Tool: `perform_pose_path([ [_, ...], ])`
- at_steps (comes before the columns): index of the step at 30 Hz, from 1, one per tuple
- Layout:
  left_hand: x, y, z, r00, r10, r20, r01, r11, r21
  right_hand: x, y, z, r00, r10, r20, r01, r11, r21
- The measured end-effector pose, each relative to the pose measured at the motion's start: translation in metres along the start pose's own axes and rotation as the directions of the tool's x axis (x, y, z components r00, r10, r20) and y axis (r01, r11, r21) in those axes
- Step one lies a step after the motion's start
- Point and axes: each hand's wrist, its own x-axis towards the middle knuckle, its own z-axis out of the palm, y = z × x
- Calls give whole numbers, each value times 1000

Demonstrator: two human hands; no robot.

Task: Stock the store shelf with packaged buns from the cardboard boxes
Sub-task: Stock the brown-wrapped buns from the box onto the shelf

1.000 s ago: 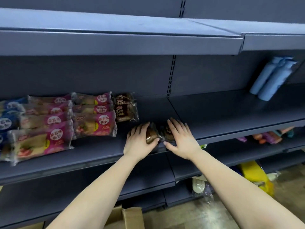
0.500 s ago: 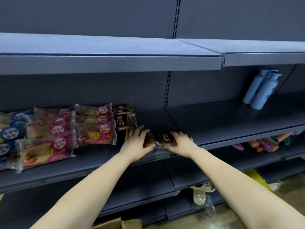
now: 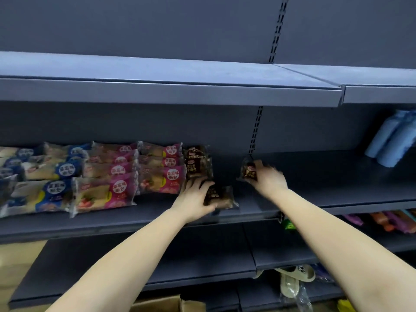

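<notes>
The left hand point(image 3: 193, 199) grips the left pack point(image 3: 221, 197), fingers curled over its left end. This dark bun pack lies flat on the shelf point(image 3: 337, 190) near the front edge, just ahead of the dark stack point(image 3: 197, 163). The right hand point(image 3: 269, 179), blurred, clasps the right pack point(image 3: 248, 171) by its right side. That pack is tilted, farther back, left of the hand and apart from the left pack. Pink packs point(image 3: 161, 174) sit just left of the stack.
</notes>
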Motion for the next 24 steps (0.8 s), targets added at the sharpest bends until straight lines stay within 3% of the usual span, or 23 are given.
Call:
perform_pose_path([
  [5,-20,-33,-11,996,-94,-3,94,995,35,17,-55,3,990,-138,-28,141,983,114],
  [11,-29,-69,-21,974,-224,-33,225,972,71,33,-102,11,953,-302,-39,304,946,111],
  [19,-20,-81,4,962,-252,-107,262,960,96,57,-123,49,948,-303,95,244,886,395],
  [24,-12,-84,20,943,-299,-145,314,945,93,70,-120,59,940,-292,175,215,908,360],
])
